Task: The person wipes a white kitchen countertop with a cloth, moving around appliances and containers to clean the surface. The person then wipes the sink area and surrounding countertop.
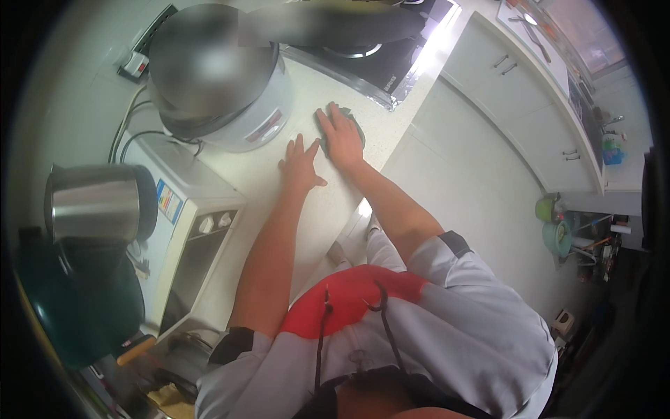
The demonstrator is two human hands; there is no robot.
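Note:
My right hand (341, 137) lies palm down on a dark green cloth (359, 131), pressing it against the pale countertop (261, 180). The cloth's edges stick out past the fingers and along the outer side of the hand. To its left, my left hand (301, 166) has its fingers spread and holds nothing; it is at the counter surface, but firm contact cannot be made out. Just beyond the left hand stands a large white rice cooker (277, 99) with a grey domed lid (204, 63).
A black gas hob (377, 68) with a foil-lined edge lies ahead. On the left are a toaster oven (209, 209), a steel kettle (97, 201) on top and a dark green container (78, 304). White cabinets (502, 99) line the right, across the tiled floor (450, 162).

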